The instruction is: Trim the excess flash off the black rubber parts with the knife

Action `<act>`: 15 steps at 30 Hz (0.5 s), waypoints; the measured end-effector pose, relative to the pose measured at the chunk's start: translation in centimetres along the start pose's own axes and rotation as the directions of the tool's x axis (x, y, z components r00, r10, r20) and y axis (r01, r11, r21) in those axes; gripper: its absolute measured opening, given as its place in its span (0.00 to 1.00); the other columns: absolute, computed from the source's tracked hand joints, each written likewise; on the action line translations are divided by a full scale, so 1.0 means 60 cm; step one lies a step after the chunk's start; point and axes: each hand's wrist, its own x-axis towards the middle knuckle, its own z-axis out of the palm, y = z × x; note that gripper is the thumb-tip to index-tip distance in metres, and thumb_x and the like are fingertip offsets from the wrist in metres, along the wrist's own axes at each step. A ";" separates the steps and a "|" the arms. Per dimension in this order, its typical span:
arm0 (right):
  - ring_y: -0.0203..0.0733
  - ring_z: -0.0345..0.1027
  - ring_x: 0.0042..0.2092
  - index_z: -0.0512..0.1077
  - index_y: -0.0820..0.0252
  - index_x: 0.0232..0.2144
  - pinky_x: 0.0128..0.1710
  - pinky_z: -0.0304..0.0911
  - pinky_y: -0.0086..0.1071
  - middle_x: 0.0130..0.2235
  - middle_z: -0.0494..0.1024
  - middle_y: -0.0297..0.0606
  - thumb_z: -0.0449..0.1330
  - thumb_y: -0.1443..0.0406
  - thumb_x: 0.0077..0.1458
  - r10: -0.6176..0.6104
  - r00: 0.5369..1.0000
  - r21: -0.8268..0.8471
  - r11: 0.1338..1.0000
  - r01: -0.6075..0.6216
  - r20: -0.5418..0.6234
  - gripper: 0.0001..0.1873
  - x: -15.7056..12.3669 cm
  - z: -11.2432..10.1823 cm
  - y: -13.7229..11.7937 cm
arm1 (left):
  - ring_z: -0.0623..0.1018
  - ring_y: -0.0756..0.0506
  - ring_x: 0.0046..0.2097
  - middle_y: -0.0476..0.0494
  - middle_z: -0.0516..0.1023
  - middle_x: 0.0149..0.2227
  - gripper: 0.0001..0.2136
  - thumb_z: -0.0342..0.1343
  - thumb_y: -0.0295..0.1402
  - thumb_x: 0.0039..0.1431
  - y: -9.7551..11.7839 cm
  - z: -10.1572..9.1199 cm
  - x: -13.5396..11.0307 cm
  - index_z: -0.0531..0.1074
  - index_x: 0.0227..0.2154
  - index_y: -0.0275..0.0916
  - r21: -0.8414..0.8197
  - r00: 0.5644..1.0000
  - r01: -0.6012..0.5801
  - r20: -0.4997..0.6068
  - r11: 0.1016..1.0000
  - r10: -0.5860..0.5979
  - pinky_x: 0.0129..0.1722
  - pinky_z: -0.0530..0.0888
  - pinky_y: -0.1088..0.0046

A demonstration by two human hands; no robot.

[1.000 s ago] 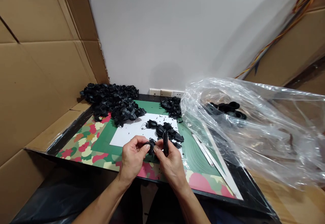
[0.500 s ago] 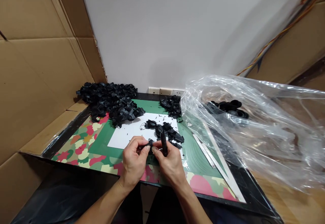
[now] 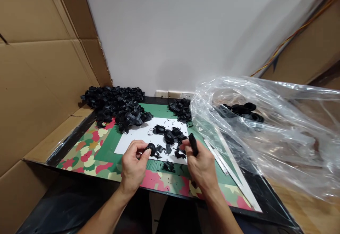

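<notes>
My left hand [image 3: 133,166] pinches a round, ridged black rubber part [image 3: 151,149] between thumb and fingers, over the near edge of a white sheet [image 3: 124,142]. In my right hand [image 3: 203,166] is a black, thick-handled tool [image 3: 193,144] pointing up; its kind is not clear. The right fingertips are beside dark scraps on the sheet, and whether they also pinch one is hidden. More black rubber parts [image 3: 170,135] and torn bits lie between the hands. A small clump of black scraps [image 3: 168,166] rests on the green mat [image 3: 105,152] in front.
A large heap of black ribbed rubber pieces [image 3: 114,103] stands at the back left beside a cardboard wall [image 3: 39,92]. Behind the sheet sits a smaller scrap pile [image 3: 180,109]. To the right, a clear plastic bag [image 3: 281,145] holds round black parts [image 3: 243,110]. White strips [image 3: 216,158] lie nearby.
My hands, earlier together over one black piece, have moved apart. The left keeps the round part; the right has shifted right with the tool. A scrap clump now shows between them.
</notes>
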 end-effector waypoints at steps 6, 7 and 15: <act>0.41 0.65 0.24 0.71 0.59 0.29 0.26 0.59 0.32 0.20 0.72 0.34 0.55 0.56 0.53 0.079 0.991 0.145 0.985 -0.095 0.112 0.13 -0.023 0.017 -0.011 | 0.69 0.53 0.19 0.50 0.72 0.21 0.13 0.66 0.35 0.41 0.013 0.000 0.007 0.74 0.30 0.34 -0.300 0.887 0.462 0.182 0.835 -0.425 0.16 0.64 0.80; 0.40 0.64 0.23 0.71 0.59 0.27 0.25 0.58 0.32 0.19 0.71 0.33 0.55 0.54 0.53 0.086 0.989 0.146 0.984 -0.103 0.122 0.14 -0.025 0.019 -0.012 | 0.69 0.53 0.18 0.50 0.72 0.20 0.14 0.66 0.36 0.42 0.017 0.000 0.010 0.73 0.32 0.34 -0.360 0.841 0.541 0.254 0.760 -0.479 0.15 0.63 0.81; 0.40 0.61 0.25 0.72 0.60 0.24 0.26 0.57 0.32 0.19 0.68 0.33 0.57 0.49 0.52 0.120 0.980 0.247 0.956 -0.156 0.156 0.21 -0.027 0.019 -0.004 | 0.72 0.52 0.18 0.45 0.76 0.25 0.09 0.60 0.35 0.51 0.023 0.007 0.018 0.67 0.27 0.36 -0.525 0.741 0.671 0.438 0.524 -0.509 0.12 0.60 0.83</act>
